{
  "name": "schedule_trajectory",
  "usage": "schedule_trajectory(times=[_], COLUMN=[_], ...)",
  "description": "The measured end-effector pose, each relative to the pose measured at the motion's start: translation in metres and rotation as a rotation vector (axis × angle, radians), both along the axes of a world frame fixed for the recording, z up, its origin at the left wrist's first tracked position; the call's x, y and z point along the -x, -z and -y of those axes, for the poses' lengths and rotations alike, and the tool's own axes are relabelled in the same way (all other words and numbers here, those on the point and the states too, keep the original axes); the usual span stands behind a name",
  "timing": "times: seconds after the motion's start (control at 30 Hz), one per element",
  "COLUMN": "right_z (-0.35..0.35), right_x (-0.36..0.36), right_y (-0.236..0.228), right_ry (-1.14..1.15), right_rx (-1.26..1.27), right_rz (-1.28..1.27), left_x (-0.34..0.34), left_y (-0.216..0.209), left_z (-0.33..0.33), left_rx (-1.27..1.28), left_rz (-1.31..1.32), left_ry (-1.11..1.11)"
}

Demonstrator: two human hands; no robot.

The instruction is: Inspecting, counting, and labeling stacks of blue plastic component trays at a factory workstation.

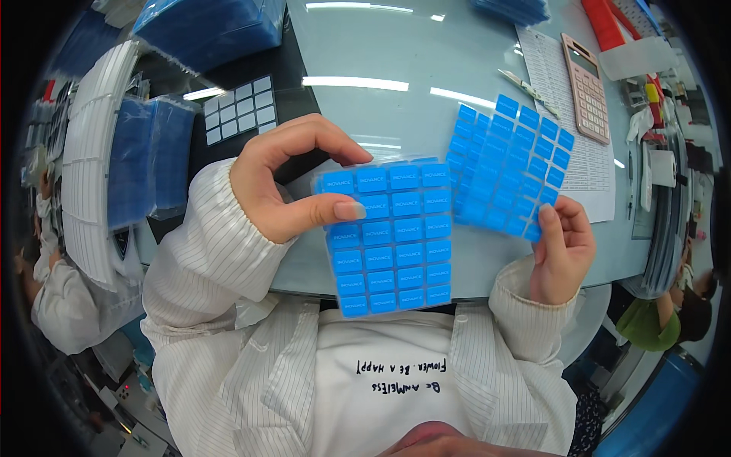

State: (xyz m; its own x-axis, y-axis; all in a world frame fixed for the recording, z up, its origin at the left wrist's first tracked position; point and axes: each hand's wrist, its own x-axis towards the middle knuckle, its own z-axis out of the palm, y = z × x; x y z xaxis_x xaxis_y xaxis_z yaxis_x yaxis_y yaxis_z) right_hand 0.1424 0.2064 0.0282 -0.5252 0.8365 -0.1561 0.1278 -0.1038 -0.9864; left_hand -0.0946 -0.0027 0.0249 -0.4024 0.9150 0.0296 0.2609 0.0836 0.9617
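Observation:
My left hand (293,179) grips a stack of blue label sheets (394,244) by its upper left side, thumb on the front and fingers behind. Rows of small blue rectangular stickers cover the clear backing. To the right, my right hand (565,247) pinches the lower right corner of another blue label sheet (510,171) between thumb and fingers. That sheet is tilted and partly see-through. Behind it on the left more blue stickers (464,137) show; whether they are a separate sheet I cannot tell. The two hands are apart, over the near edge of the table.
On the glossy table (365,53) lie a pink calculator (586,87), printed paper (601,179) and a pen-like tool (529,91). At left are a panel of grey squares (241,110), blue film-wrapped stacks (213,34) and a white ribbed stack (95,167). Other people sit at both sides.

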Motion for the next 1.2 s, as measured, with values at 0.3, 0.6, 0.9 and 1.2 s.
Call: schedule_trajectory(times=[0.3, 0.6, 0.9, 1.2], right_z=[-0.005, 0.035, -0.012, 0.003], right_x=[0.004, 0.010, -0.006, 0.002], right_y=[0.021, -0.007, 0.001, 0.012], right_ry=[-0.032, -0.671, -0.022, -0.137], right_rx=[-0.623, -0.031, -0.030, -0.491], right_rz=[0.422, 0.086, 0.047, 0.278], left_x=[0.010, 0.007, 0.008, 0.006], left_y=[0.000, 0.004, 0.001, 0.004], left_z=[-0.001, -0.002, 0.002, -0.002], left_rx=[0.018, 0.052, 0.040, 0.007], left_rz=[-0.015, 0.125, 0.087, 0.041], left_ry=[0.114, 0.063, 0.067, 0.066])
